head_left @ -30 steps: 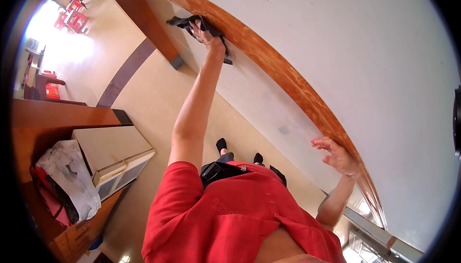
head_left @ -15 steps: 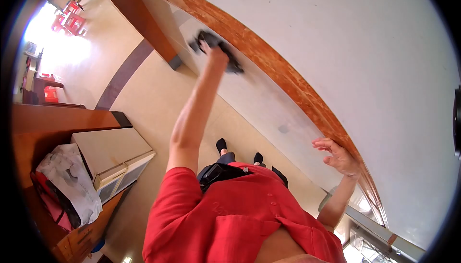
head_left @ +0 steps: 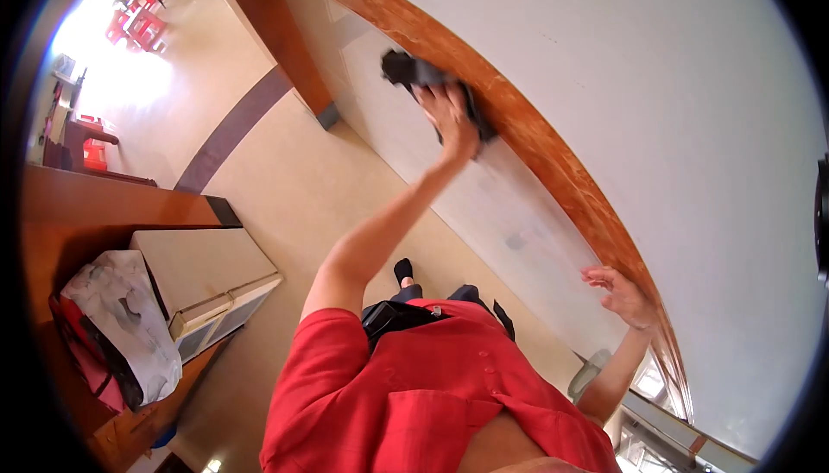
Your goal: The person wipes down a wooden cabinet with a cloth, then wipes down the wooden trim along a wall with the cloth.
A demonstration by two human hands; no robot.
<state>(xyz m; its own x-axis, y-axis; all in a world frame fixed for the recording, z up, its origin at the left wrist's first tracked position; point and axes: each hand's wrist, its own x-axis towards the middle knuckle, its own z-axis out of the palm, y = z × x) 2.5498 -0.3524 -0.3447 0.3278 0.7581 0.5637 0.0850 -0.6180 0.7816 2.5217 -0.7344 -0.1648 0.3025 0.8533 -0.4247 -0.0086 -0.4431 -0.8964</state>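
Note:
My left hand (head_left: 451, 117) presses a crumpled black cloth (head_left: 413, 67) against a pale, glossy panel (head_left: 527, 205), just below a reddish-brown marbled trim (head_left: 518, 97). Its fingers lie over the cloth, and one end of the cloth hangs out past the fingertips. My right hand (head_left: 626, 298) is beside the lower part of the same trim, fingers loosely bent and apart, with nothing in it. Whether the right hand touches the trim I cannot tell.
To the left, a cream cabinet (head_left: 207, 274) and a white plastic bag (head_left: 125, 318) sit by brown woodwork. A wooden post (head_left: 294, 50) stands beyond the panel. Red stools (head_left: 142, 28) are far off at the upper left. My feet are on the beige floor (head_left: 302, 179).
My left hand has slid the black cloth along the panel to the right and slightly down. My right hand has shifted a little down and right.

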